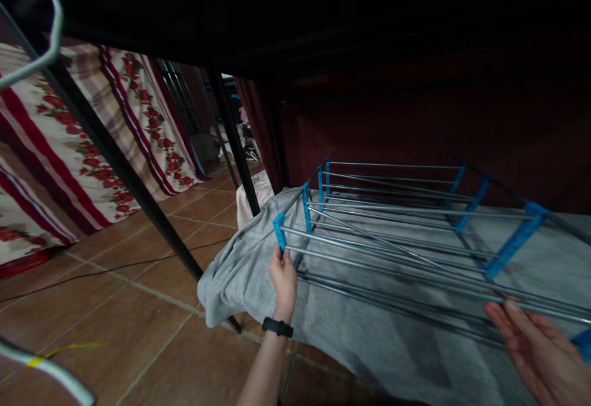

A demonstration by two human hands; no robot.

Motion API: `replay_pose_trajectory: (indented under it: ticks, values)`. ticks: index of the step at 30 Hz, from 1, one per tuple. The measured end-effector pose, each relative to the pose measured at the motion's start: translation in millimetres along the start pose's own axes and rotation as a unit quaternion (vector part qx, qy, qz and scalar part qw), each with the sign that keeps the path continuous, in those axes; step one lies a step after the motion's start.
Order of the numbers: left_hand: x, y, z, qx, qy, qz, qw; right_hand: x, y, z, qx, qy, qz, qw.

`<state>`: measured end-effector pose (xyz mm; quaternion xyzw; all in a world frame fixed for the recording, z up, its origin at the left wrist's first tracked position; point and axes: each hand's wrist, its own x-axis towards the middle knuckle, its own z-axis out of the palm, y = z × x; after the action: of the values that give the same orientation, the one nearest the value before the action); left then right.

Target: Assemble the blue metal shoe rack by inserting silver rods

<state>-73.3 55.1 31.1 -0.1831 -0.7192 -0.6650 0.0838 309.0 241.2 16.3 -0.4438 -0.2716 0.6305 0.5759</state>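
Note:
A metal drying rack (392, 221) with grey rods and blue plastic brackets lies over a grey towel (240, 277) spread below it. My left hand (282, 283), with a black band on the wrist, is closed round the near rod beside the left blue bracket (279, 229). At the lower right, my right hand (540, 347) is open, its fingers stretched out and touching the underside of the near rods. The rack's near right corner is cut off by the frame edge.
Black metal legs (138, 191) slant across the left over a brown tiled floor (115, 320). Floral red-and-white cloth (92, 147) hangs at the left. A dark red cloth (415, 129) hangs behind the rack. A grey bar (50, 369) crosses the bottom left corner.

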Motion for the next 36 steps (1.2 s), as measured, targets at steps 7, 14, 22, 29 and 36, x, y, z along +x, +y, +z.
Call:
replay_pose_trajectory:
  ticks: [7,14,22,29,36]
  values:
    - [-2.1,-3.2,-1.5,0.015,-0.012,0.019,1.000,1.5,5.5,1.3,0.009,-0.008,-0.028,1.000]
    - [-4.5,-2.8,-2.5,-0.006,-0.015,0.009,1.000,3.1,9.2,1.2,0.009,-0.017,-0.046,0.999]
    - [-2.5,-10.2,-0.2,-0.091,-0.014,0.007,0.996,-1.3,10.3,8.9,0.013,-0.064,-0.019,0.998]
    - [-0.5,-18.1,2.9,-0.104,-0.001,-0.003,0.995,-7.1,22.5,19.9,0.002,-0.084,-0.038,0.996]
    - [-0.1,-18.1,2.4,-0.086,-0.004,-0.005,0.996,-8.6,24.5,23.3,0.019,-0.063,-0.056,0.996]
